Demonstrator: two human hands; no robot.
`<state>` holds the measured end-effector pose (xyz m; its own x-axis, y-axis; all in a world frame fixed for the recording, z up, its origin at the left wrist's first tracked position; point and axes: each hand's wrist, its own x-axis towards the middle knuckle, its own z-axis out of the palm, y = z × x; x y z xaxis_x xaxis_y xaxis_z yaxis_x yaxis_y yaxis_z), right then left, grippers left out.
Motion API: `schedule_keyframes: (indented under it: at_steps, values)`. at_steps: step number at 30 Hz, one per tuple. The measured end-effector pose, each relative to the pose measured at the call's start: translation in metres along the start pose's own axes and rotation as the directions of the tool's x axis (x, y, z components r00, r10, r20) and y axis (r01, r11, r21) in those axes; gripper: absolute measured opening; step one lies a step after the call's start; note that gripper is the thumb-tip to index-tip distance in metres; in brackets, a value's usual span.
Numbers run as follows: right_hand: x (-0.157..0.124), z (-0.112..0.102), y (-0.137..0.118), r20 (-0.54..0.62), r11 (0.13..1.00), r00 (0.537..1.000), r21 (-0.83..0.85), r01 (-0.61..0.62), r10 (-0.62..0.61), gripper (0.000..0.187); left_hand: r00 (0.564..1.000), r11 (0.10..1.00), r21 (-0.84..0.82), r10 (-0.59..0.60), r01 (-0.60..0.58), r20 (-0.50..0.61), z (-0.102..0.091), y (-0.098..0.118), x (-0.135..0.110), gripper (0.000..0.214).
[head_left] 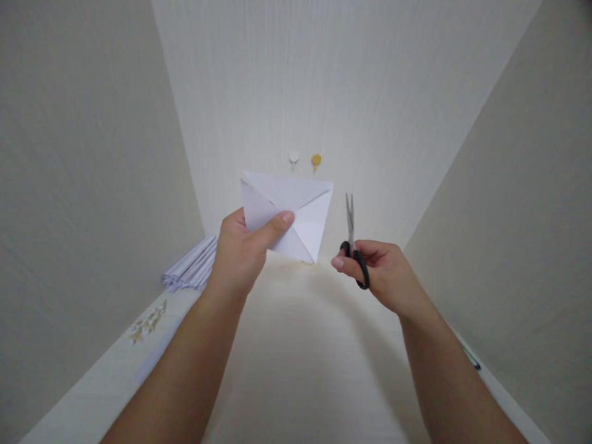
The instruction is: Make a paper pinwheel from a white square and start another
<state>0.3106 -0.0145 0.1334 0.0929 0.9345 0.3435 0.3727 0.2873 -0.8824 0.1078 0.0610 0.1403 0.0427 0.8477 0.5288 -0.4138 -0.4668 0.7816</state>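
Observation:
My left hand [245,246] is closed on a white folded-paper envelope [309,216], thumb pressed on the middle where its triangular flaps meet. The fingers behind the paper are hidden. To the right, my right hand [382,268] holds a pair of scissors [350,225] by the black handles, with the thumb at one loop. The metal blades point up and are slightly apart. They stand beside the envelope without touching it.
A stack of folded white papers [192,265] leans by the left wall. Small white-and-gold pieces [148,322] lie nearer on the left. A white hook [293,158] and a gold hook [316,160] are on the back wall. A dark-tipped object [472,359] lies at right, partly hidden.

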Motion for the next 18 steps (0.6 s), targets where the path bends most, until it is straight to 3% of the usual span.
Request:
schedule_keyframes:
  at_steps: [3, 6, 8, 12, 13, 18]
  values:
    - [0.001, -0.015, -0.012, -0.005, 0.994, 1.0, -0.113, -0.01, 0.01, 0.039, 0.997, 0.998, 0.008, 0.062, -0.062, -0.05, 0.001, 0.017, -0.004, 0.032]
    - [0.007, -0.011, 0.014, 0.189, 0.931, 0.957, -0.333, -0.148, 0.22, 0.041, 0.995, 0.993, 0.102, 0.068, -0.061, -0.074, -0.004, 0.022, -0.006, 0.032]
    - [0.009, 0.002, 0.039, 0.226, 0.824, 0.916, -0.543, -0.164, 0.331, 0.036, 0.993, 0.985, 0.164, 0.067, -0.051, -0.096, -0.008, 0.021, -0.004, 0.032]
    - [-0.002, 0.035, 0.076, 0.368, 0.65, 0.808, -0.76, -0.024, 0.46, 0.023, 0.996, 0.979, 0.201, 0.004, 0.014, -0.093, -0.013, 0.004, 0.004, 0.036]
    - [-0.007, 0.042, 0.082, 0.383, 0.602, 0.804, -0.798, 0.04, 0.454, 0.021, 0.996, 0.978, 0.202, -0.025, 0.042, -0.088, -0.012, -0.003, 0.005, 0.037]
    - [-0.03, 0.061, 0.092, 0.397, 0.537, 0.819, -0.833, 0.131, 0.415, 0.016, 0.985, 0.964, 0.199, -0.17, 0.175, -0.042, -0.008, -0.029, 0.005, 0.037]
